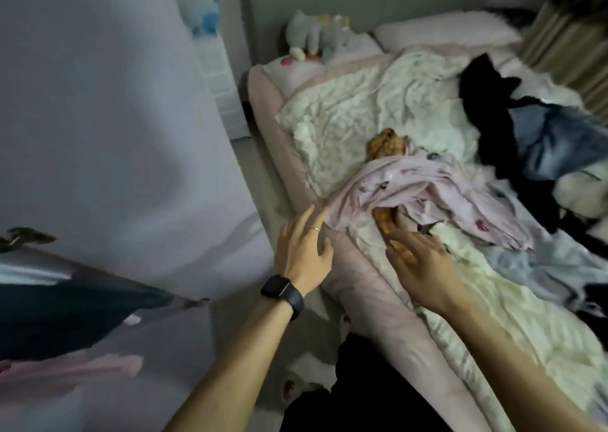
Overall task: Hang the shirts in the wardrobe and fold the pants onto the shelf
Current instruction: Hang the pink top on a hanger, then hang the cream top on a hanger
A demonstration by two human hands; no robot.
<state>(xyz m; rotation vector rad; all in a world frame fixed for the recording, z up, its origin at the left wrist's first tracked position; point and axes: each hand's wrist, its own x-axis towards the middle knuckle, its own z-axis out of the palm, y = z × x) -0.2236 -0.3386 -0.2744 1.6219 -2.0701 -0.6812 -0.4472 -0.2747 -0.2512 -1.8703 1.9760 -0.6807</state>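
There is only one view, from a wide-angle camera on the person's head. It looks forward and down, close above the bed [378, 303], with both forearms reaching in from the lower edge.

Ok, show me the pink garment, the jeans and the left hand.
pink garment [424, 184]: head view, on its crumpled middle.
jeans [556, 142]: head view, on the blue denim fold.
left hand [304, 254]: head view, on the back of the hand.
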